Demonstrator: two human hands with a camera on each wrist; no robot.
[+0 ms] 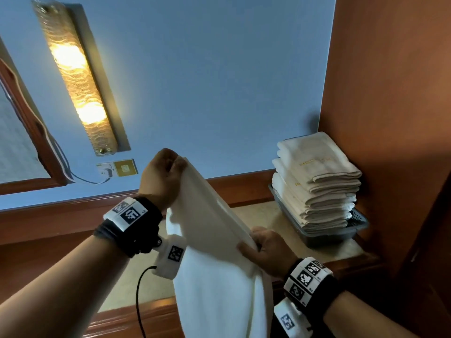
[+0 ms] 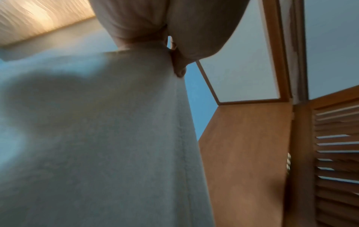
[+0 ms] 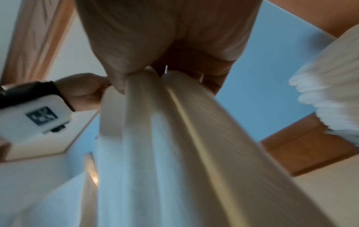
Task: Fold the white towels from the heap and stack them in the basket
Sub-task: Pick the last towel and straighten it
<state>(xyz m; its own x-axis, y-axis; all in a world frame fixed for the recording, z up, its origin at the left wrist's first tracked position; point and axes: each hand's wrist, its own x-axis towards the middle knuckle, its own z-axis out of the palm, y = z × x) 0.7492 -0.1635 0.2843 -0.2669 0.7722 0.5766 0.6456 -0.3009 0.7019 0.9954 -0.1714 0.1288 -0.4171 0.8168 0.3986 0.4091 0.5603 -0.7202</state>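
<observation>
**White towel held up by both hands above the bench**

A blue wall [image 1: 207, 81] fills the back of the head view, with a brown wooden panel [image 1: 390, 106] closing off the right side. On the wall a long lit lamp [image 1: 78, 79] slants beside a wood-framed mirror [image 1: 22, 123], and a switch plate [image 1: 125, 167] sits below the lamp.

The bench [image 1: 266, 215] is pale-topped with a wooden edge and runs along the wall into the right corner.

The white towel [image 1: 214, 252] hangs in the air in front of the person, above the bench, its top edge slanting from upper left down to lower right and the rest dropping out of the bottom of the view. It seems doubled over; the right wrist view shows several layers hanging side by side.

In the far right corner of the bench, a stack of folded towels [image 1: 317, 181] rises well above the rim of a dark basket [image 1: 358, 225]. Gold lettering shows on the top ones, too small to read.

The left hand [image 1: 161, 176] is the higher one; its grip is closed, thumb and fingers pinching the upper corner of the towel. The right hand [image 1: 271, 250] is lower and nearer the basket, its thumb [image 1: 246, 248] pressed over the towel's lower top corner with the fingers curled behind the cloth.

Both wrists carry black bands with white tags printed in black squares, and a black cable [image 1: 139, 301] hangs under the left forearm.
</observation>
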